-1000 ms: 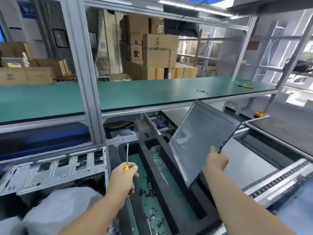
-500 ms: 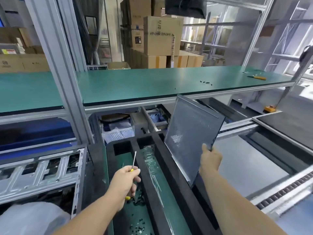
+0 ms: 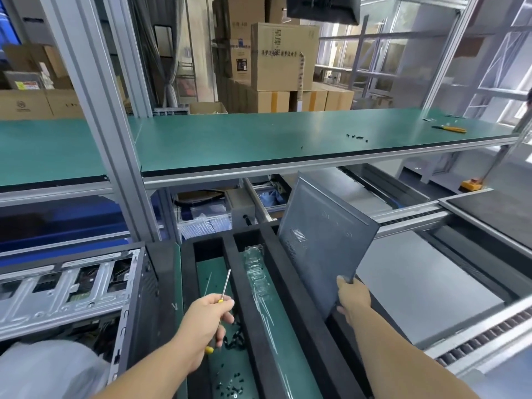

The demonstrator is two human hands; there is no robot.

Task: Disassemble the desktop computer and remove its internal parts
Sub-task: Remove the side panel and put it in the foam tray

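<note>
The opened desktop case (image 3: 72, 286) lies at the lower left, its silver metal frame exposed. My left hand (image 3: 201, 326) grips a yellow-handled screwdriver (image 3: 224, 286), shaft pointing up, over the left slot of a black foam tray (image 3: 244, 298). My right hand (image 3: 351, 298) grips the lower corner of the dark grey side panel (image 3: 322, 246). The panel stands tilted on edge over the tray's right side. Loose black screws (image 3: 230, 390) lie in the tray's left slot.
A green shelf (image 3: 244, 136) runs across above, carrying several small screws (image 3: 357, 136) and a yellow tool (image 3: 450, 128). An aluminium post (image 3: 100, 125) stands at the left. A roller conveyor (image 3: 475, 335) and grey pallet lie to the right. Cardboard boxes (image 3: 282, 56) are stacked behind.
The right hand has swung the side panel from a flatter tilt to nearly upright and lowered it toward the tray. The left hand has turned the screwdriver slightly. The view has tipped downward.
</note>
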